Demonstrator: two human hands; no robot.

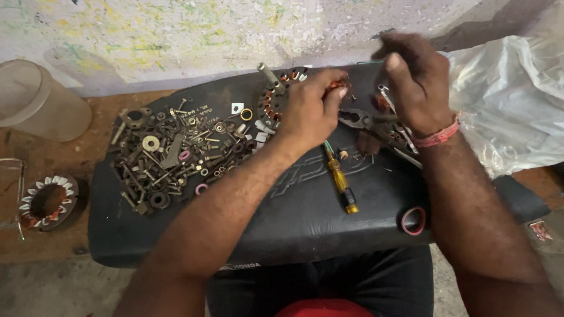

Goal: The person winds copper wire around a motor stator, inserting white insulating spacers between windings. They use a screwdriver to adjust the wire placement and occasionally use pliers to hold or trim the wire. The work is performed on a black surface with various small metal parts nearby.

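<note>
I see left hand (308,111) fingers pinched on copper-wound stator (276,100) at black seat's (305,205) far edge. Right hand (414,79) curled tight beside it, blurred; held item unclear. Pliers (364,121) below.

Soft, even daylight, moderately bright; shadows faint, pooling under the black seat (305,217) toward 6 o'clock; the plastic sheet (511,94) at 3 o'clock glares pale, near washed out; the right hand (414,79) at 1 o'clock is smeared by motion blur; the bolts (170,155) stay fairly sharp; the edges bow slightly.
</note>
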